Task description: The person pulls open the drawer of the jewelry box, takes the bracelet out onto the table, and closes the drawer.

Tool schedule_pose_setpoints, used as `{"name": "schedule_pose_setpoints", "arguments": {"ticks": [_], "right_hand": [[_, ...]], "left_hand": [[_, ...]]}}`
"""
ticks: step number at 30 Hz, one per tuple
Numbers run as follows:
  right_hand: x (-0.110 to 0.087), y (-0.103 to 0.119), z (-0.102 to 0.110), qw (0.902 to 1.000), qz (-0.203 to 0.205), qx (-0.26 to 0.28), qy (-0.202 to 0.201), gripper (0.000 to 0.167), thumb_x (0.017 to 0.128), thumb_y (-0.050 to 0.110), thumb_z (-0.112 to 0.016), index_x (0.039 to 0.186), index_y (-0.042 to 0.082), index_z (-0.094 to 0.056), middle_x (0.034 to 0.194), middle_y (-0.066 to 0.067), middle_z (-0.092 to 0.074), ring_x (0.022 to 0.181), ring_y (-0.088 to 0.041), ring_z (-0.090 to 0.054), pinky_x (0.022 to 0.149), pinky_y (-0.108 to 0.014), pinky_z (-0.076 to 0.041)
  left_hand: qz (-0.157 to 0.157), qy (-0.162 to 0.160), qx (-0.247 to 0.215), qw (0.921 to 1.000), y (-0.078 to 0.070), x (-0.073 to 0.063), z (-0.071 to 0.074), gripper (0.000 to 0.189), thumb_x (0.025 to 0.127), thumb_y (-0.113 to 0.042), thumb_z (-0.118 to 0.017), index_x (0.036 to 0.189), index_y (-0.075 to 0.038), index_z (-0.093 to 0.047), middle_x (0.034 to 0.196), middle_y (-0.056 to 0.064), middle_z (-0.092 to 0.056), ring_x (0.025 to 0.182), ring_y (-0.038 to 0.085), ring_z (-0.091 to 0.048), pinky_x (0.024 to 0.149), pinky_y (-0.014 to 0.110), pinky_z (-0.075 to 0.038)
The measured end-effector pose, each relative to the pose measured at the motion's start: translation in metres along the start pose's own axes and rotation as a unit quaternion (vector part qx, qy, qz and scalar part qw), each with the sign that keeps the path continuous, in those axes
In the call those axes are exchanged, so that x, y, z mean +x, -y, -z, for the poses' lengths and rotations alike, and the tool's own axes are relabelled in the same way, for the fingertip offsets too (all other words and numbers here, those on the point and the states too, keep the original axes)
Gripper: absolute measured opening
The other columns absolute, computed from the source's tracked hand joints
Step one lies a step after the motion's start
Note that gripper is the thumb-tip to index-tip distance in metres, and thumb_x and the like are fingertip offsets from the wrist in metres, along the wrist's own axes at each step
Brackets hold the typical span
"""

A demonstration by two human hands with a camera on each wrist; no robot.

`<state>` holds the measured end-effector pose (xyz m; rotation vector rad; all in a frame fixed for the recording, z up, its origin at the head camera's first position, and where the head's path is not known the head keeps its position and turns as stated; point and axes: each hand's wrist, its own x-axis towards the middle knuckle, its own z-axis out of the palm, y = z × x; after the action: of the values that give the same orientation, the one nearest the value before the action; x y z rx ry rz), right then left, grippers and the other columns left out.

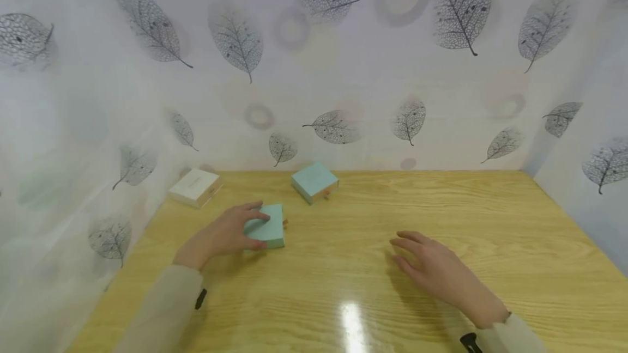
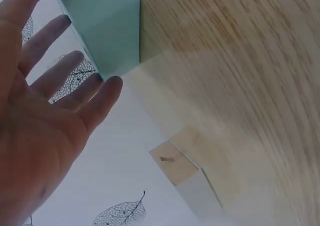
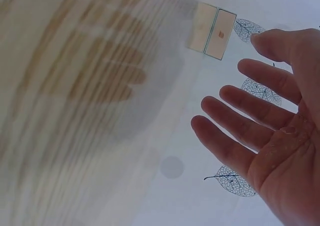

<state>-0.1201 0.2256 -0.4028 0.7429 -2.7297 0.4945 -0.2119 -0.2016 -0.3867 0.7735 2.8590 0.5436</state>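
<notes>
My left hand (image 1: 223,233) reaches over a pale teal box (image 1: 271,227) with a small brownish tab on its right side. In the head view the thumb lies along the box's near side and a finger lies over its top. The left wrist view shows this hand (image 2: 55,96) with long, spread fingers beside the teal box (image 2: 110,26); whether they press on it is hard to tell. To the right, my right hand (image 1: 436,268) hovers over the table, fingers loosely extended and holding nothing. Its palm (image 3: 285,151) faces the right wrist camera.
A second teal box (image 1: 315,181) with a brownish side and tab stands at the table's back edge. Left of it lies a white box (image 1: 195,187). The wood-grain table (image 1: 353,266) meets a leaf-print backdrop (image 1: 353,86) at the back and sides.
</notes>
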Motion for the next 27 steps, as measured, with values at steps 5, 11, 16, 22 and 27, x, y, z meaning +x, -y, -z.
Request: {"name": "schedule_pose_setpoints", "arguments": {"ticks": [5, 11, 16, 22, 27], "right_hand": [[0.003, -0.003, -0.006, 0.9998, 0.007, 0.013, -0.014, 0.030, 0.090, 0.011, -0.076, 0.119, 0.004, -0.073, 0.119, -0.017, -0.073, 0.099, -0.032, -0.074, 0.081, -0.045, -0.063], [0.007, -0.002, -0.008, 0.9976, -0.003, 0.069, 0.008, 0.026, 0.096, 0.012, -0.071, 0.120, 0.006, -0.073, 0.118, -0.007, -0.075, 0.102, -0.026, -0.074, 0.082, -0.041, -0.063], [0.009, 0.000, -0.008, 0.9963, -0.016, 0.082, 0.022, 0.025, 0.098, 0.016, -0.069, 0.121, 0.007, -0.073, 0.118, -0.005, -0.075, 0.103, -0.025, -0.074, 0.083, -0.041, -0.062], [0.009, 0.000, -0.010, 0.9962, -0.017, 0.080, 0.029, 0.025, 0.097, 0.014, -0.070, 0.121, 0.006, -0.073, 0.117, -0.007, -0.075, 0.100, -0.024, -0.074, 0.081, -0.038, -0.063], [0.009, 0.000, -0.012, 0.9967, -0.008, 0.077, 0.026, 0.025, 0.095, 0.012, -0.071, 0.119, 0.005, -0.073, 0.115, -0.008, -0.076, 0.098, -0.024, -0.074, 0.080, -0.037, -0.063]], "left_hand": [[0.005, 0.011, -0.004, 0.9999, -0.003, 0.002, 0.001, 0.059, 0.084, -0.037, -0.083, 0.133, -0.008, -0.067, 0.156, 0.026, -0.045, 0.143, 0.050, -0.042, 0.118, 0.064, -0.033], [0.013, 0.023, -0.007, 0.9996, -0.001, 0.004, 0.004, 0.060, 0.083, -0.038, -0.085, 0.132, -0.009, -0.068, 0.156, 0.024, -0.047, 0.143, 0.049, -0.042, 0.118, 0.064, -0.034], [0.004, 0.029, -0.004, 0.9996, 0.003, 0.005, 0.006, 0.060, 0.082, -0.039, -0.085, 0.131, -0.009, -0.069, 0.155, 0.023, -0.048, 0.143, 0.048, -0.043, 0.118, 0.063, -0.035], [-0.006, 0.031, -0.004, 0.9995, 0.002, 0.005, 0.004, 0.058, 0.081, -0.039, -0.086, 0.129, -0.010, -0.071, 0.151, 0.023, -0.051, 0.140, 0.049, -0.045, 0.117, 0.064, -0.035], [0.003, 0.031, -0.013, 0.9994, -0.001, 0.003, 0.004, 0.056, 0.081, -0.038, -0.086, 0.128, -0.011, -0.071, 0.152, 0.022, -0.051, 0.141, 0.048, -0.044, 0.117, 0.064, -0.036]]}}
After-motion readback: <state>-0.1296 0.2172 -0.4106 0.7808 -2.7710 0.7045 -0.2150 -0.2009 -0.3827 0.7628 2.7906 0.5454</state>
